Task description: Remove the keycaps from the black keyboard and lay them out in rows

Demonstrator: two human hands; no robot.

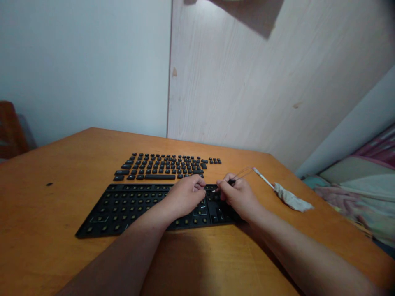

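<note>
Forearms (135, 242) by keyboard (114, 211), keycap legends (120, 172) unreadable

Shows a bare left hand (185, 195) above the keyboard (134, 211), with rounded knuckles and a short, sturdy thumb. Narrows at the wrist, then broadens into a bare left forearm (132, 246) on the near side of the keyboard. Matches on the other side: a bare right hand (239, 195) by the right part of the keyboard, broad across the back, tapering into a wrist and then a thicker bare right forearm (293, 246), nearer than the keyboard and to its right. Looks smooth along both forearms. Leaves fingernails too small to judge.
</note>
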